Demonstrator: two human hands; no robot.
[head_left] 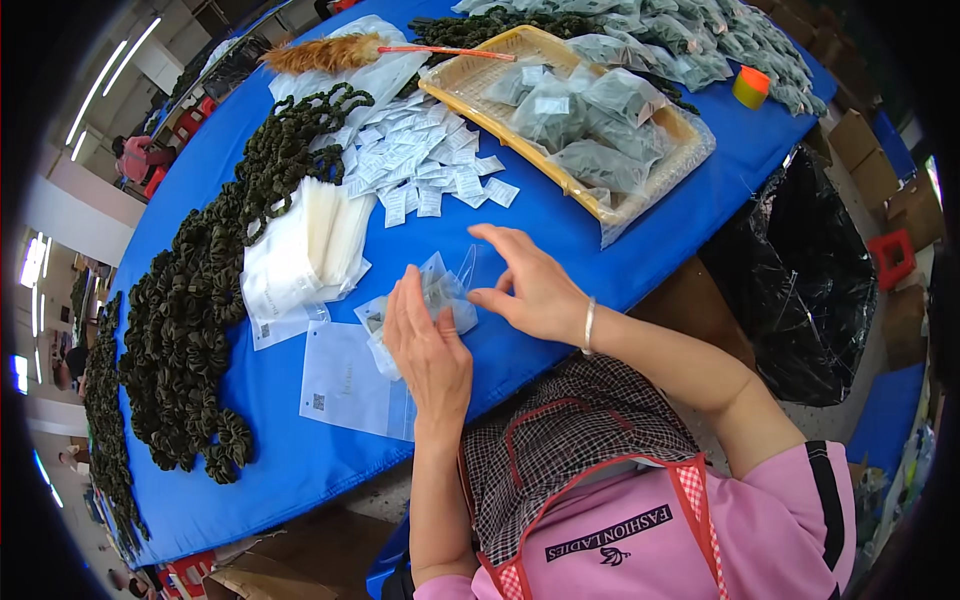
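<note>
My left hand (pixel 428 345) lies flat on a clear plastic bag (pixel 440 298) that holds a dark green scrunchie, pressing it on the blue table (pixel 560 215). My right hand (pixel 532 285) pinches the bag's right edge with thumb and fingers. A pile of small white packets (pixel 420 160) lies just beyond the hands. A stack of clear flat bags (pixel 300 255) sits to the left. Dark green scrunchies (pixel 190 320) are heaped along the table's left side.
A yellow basket (pixel 470 85) holds filled bags at the back right, with more filled bags (pixel 700 40) behind it. A feather duster (pixel 330 52) lies at the back. An orange tape roll (pixel 750 87) stands far right. A black rubbish bag (pixel 800 270) hangs beside the table.
</note>
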